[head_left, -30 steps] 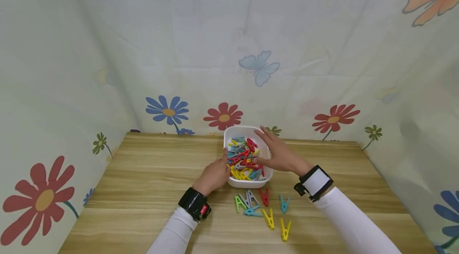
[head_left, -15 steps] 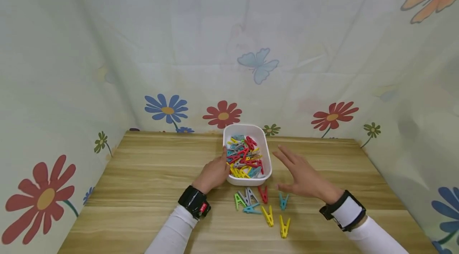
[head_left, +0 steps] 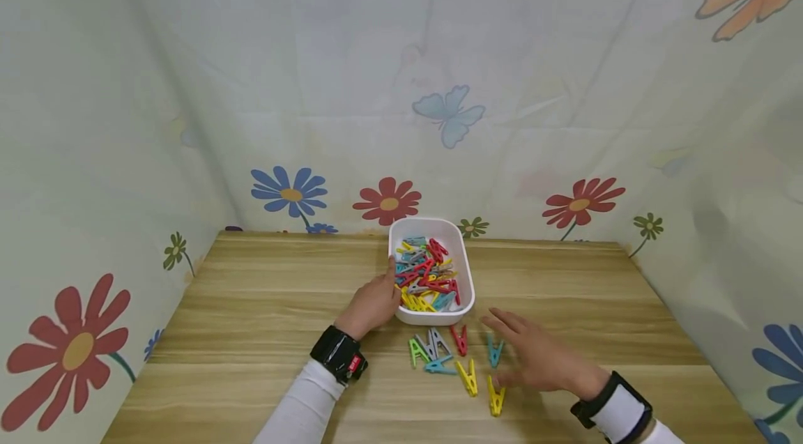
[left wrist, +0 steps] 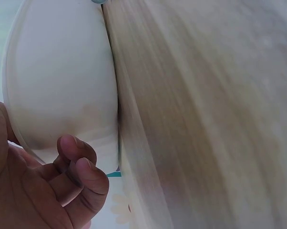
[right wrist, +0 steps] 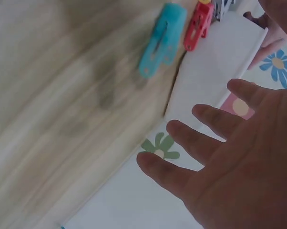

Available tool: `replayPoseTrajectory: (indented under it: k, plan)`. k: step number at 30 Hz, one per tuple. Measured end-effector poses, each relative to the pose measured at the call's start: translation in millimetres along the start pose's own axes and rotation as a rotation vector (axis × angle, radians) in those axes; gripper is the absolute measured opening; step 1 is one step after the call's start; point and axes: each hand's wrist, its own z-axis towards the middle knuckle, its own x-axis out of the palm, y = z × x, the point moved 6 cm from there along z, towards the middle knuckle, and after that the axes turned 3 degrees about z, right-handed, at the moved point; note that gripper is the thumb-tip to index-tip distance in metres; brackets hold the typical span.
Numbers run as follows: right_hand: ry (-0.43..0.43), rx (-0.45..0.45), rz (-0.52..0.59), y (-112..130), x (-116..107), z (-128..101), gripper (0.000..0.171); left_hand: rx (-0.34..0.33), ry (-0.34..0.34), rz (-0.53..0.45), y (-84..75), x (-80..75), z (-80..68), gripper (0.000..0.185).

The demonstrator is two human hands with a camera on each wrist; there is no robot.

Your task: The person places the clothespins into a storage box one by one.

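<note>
L hand (head_left: 373, 304) is curled against the left side of a white tub (head_left: 431, 319) w/ its thumb at the rim. R hand (head_left: 533, 359) is held flat, fingers spread, nothing gripped, over loose pegs on the wooden table (head_left: 251, 304): a teal peg (head_left: 494, 351) and a yellow peg (head_left: 495, 399) lie nearest. The tub is filled w/ mixed-colour pegs (head_left: 426, 275).

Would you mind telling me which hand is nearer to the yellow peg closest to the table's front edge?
Right. The right hand hovers open just beside that yellow peg, whereas the left hand is farther back, resting against the white tub.
</note>
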Motion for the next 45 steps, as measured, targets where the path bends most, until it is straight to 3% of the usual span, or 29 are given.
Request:
replayPoseTrajectory:
  k: [4,9,15,20,31,45]
  plan:
    - [0.049,0.009,0.025,-0.6,12.6,-3.4,0.094,0.012,-0.01,0.009,0.3,0.5,0.0,0.067]
    - [0.068,-0.041,0.009,3.7,23.3,-7.6,0.095,0.037,-0.028,0.029,-0.1,0.3,0.2,0.067]
    - [0.104,-0.08,-0.031,8.3,33.7,-10.8,0.09,0.005,-0.014,0.012,0.2,-1.1,0.2,0.067]
    - [0.142,-0.044,-0.036,9.6,39.9,-11.4,0.079,-0.01,0.003,0.005,1.4,0.0,0.3,0.068]
    - [0.084,-0.059,-0.061,13.7,38.2,-9.7,0.054,-0.011,0.011,-0.025,2.7,1.2,1.0,0.068]
    - [0.045,-0.082,-0.063,16.1,36.8,-9.7,0.04,-0.01,0.005,-0.014,1.5,0.3,0.3,0.069]
